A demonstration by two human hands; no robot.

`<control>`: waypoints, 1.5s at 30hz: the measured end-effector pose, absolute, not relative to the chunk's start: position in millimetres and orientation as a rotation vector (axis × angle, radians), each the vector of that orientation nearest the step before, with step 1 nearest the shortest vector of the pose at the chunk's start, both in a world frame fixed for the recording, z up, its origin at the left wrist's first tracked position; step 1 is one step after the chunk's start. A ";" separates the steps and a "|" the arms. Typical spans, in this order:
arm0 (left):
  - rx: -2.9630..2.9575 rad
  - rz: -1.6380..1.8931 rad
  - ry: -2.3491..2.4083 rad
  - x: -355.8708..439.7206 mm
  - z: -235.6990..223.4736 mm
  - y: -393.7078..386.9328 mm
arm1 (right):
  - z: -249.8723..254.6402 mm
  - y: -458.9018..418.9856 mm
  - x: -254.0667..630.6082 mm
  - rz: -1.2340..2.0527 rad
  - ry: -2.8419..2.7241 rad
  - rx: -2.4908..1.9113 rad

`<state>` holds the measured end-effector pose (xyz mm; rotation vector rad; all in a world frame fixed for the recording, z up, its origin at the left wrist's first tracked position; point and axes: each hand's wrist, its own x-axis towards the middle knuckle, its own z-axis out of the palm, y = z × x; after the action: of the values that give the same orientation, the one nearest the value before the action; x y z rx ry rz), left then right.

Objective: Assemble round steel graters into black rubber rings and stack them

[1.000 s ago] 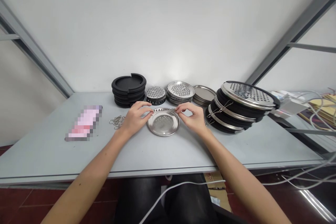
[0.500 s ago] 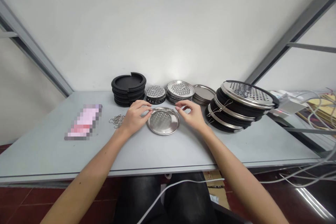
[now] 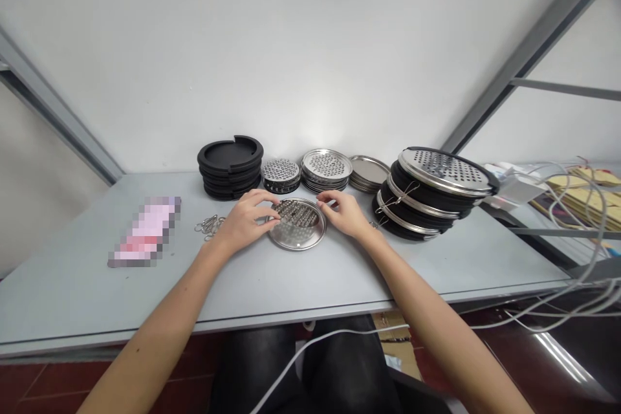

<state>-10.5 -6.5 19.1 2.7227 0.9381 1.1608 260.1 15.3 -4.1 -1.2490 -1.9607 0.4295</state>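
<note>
A round stainless steel dish [image 3: 297, 238] lies on the grey table [image 3: 460, 265] between my hands. Inside it sits a perforated steel disc [image 3: 295, 213], and part of its left edge is hidden by my fingers. My left hand [image 3: 247, 220] has its fingertips on the left edge of the disc. My right hand [image 3: 343, 213] is at the dish's right side, with its fingertips touching the rim and nothing held.
Along the back stand black ring stacks [image 3: 229, 168], perforated discs [image 3: 326, 165] and plain steel dishes [image 3: 369, 171]. A tall leaning stack of black rings and steel discs [image 3: 431, 197] stands right. Small metal rings [image 3: 209, 225] and a pixelated pink packet [image 3: 144, 231] lie left. Cables [image 3: 582, 220] trail right.
A thin toothed steel piece pinched above the dish a second ago is gone from there, and a darker perforated disc now shows in the dish. My hands have closed in on it.
</note>
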 end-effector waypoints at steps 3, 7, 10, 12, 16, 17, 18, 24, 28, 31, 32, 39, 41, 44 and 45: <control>2.724 1.080 0.919 -11.5 19.7 -7.4 | -6.2 16.7 260.7 0.405 -1.992 -1.258; 2.729 1.005 0.893 -10.1 19.3 -9.2 | -6.9 17.4 261.7 0.391 -2.009 -1.260; 2.728 0.965 0.877 -7.5 19.1 -10.4 | -7.0 17.4 262.3 0.387 -2.020 -1.252; 2.727 0.961 0.870 -6.7 19.7 -10.8 | -6.8 17.3 262.5 0.385 -2.025 -1.250; 2.718 0.981 0.878 -11.2 23.4 -10.2 | -5.9 16.9 263.0 0.382 -2.037 -1.246; 2.717 0.976 0.885 -13.3 24.5 -9.8 | -5.6 16.9 263.2 0.379 -2.040 -1.245; 2.716 0.969 0.891 -15.4 25.4 -9.4 | -5.4 16.9 263.4 0.374 -2.043 -1.245; 2.703 0.925 0.877 -17.8 24.8 -10.4 | -5.1 17.0 263.8 0.357 -2.050 -1.246; 2.690 0.895 0.844 -9.8 20.7 -13.3 | -4.3 15.9 263.3 0.384 -2.008 -1.232; 2.708 0.896 0.832 -6.7 20.2 -15.1 | -3.6 15.2 263.2 0.398 -1.986 -1.227; 2.712 0.900 0.829 -6.5 20.9 -15.6 | -3.6 15.1 263.3 0.398 -1.987 -1.225; 2.731 0.914 0.798 -7.5 28.6 -18.2 | -5.1 16.6 263.9 0.377 -2.055 -1.213; 2.733 0.902 0.794 -7.2 29.0 -18.2 | -5.8 18.2 264.8 0.357 -2.113 -1.188; 2.733 0.896 0.792 -7.0 28.6 -18.2 | -7.3 20.9 266.6 0.328 -2.197 -1.148; 2.733 0.898 0.790 -7.1 28.5 -18.3 | -7.9 21.6 267.3 0.324 -2.216 -1.146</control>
<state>-7.1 -18.3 28.5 2.7328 0.7901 0.8984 267.3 21.6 -7.9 -1.1457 -2.2155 0.3236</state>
